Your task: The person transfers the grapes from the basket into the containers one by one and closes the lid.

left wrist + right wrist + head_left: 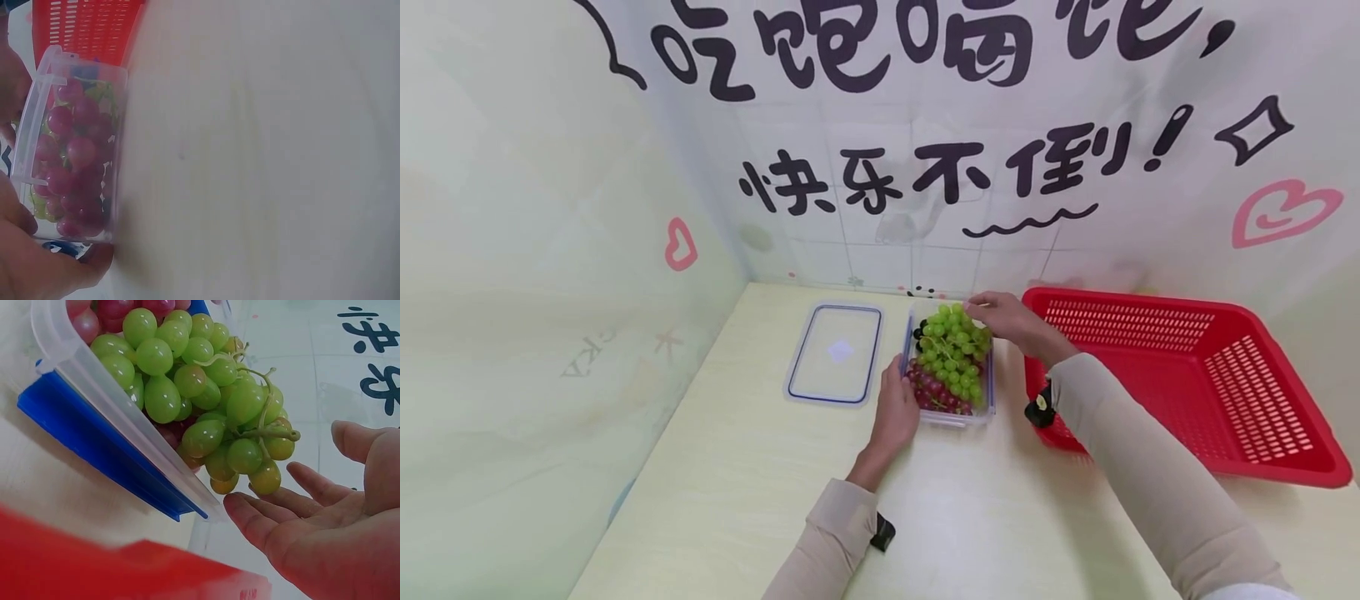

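Observation:
A clear plastic container [953, 421] holds green grapes [955, 350] lying on top of red grapes [934, 392], with a few black grapes [917, 333] at its left. My left hand [897, 406] rests along the container's left side; in the left wrist view its thumb and a finger lie at the corner of the wall. My right hand [1003, 317] is at the far right corner. Seen from the right wrist, its fingers are extended and spread, with fingertips [236, 503] right under the green bunch's stem end. A blue-edged side flap [106, 450] hangs down outside the container.
A clear lid [837, 354] with a blue seal lies flat on the table to the container's left. At the right stands a red plastic basket [1157, 312] with slotted walls, close beside my right forearm. A printed wall covering [865, 258] rises behind the table.

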The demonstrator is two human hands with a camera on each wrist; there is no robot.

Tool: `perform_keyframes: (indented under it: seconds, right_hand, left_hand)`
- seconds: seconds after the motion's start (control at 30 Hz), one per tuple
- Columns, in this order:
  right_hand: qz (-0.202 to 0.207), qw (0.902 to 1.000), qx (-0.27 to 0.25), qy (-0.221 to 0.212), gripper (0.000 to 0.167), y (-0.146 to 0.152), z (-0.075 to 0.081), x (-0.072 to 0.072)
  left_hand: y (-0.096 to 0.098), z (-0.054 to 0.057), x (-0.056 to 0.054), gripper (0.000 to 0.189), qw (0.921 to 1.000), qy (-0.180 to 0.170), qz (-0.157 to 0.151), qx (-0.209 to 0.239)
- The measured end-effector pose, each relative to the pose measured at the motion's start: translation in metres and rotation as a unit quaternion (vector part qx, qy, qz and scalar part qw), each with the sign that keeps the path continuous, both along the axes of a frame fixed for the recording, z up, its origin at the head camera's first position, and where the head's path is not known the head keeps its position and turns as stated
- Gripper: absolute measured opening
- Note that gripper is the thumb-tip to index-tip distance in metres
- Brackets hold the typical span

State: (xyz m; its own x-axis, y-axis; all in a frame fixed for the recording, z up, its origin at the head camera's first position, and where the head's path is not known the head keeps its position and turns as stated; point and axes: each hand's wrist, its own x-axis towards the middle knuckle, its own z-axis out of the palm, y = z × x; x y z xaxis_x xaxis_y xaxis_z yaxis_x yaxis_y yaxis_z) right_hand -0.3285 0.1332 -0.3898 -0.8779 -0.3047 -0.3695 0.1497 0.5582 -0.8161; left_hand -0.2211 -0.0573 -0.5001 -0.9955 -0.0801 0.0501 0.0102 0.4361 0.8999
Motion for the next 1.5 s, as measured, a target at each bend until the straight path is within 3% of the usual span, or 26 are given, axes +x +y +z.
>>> perform_keyframes:
  seconds: [0.23,0.4,0.6,0.9,1.27,1.5]
  right_hand:
    - [-0.006,0.9999,0.004,0.014,0.053,-0.003,0.000,0.009]
    - [-0.020,0.9993,-0.015,0.029,0.051,-0.006,0.005,0.012]
    - [-0.058,0.9957,-0.024,0.068,0.048,-0.015,0.011,0.014]
    - [-0.092,0.9905,-0.047,0.090,0.042,-0.043,0.011,0.016]
    - [-0.128,0.9824,-0.088,0.104,0.037,-0.063,0.011,0.020]
    - [-0.088,0.9881,-0.098,0.079,0.045,-0.092,0.003,0.028]
  left_hand:
    - [-0.005,-0.002,0.001,0.049,0.9997,0.013,-0.013,0.015]
    - [-0.010,-0.001,0.001,0.054,0.9991,-0.007,-0.025,0.035]
    - [-0.019,0.005,-0.002,0.057,0.9990,-0.011,-0.041,0.017]
    - [-0.040,0.017,-0.010,0.050,0.9992,-0.026,-0.022,-0.019]
    - [-0.089,0.033,-0.024,0.044,0.9989,-0.001,0.017,-0.043]
    - [-0.116,0.039,-0.030,0.044,0.9977,0.000,0.033,-0.060]
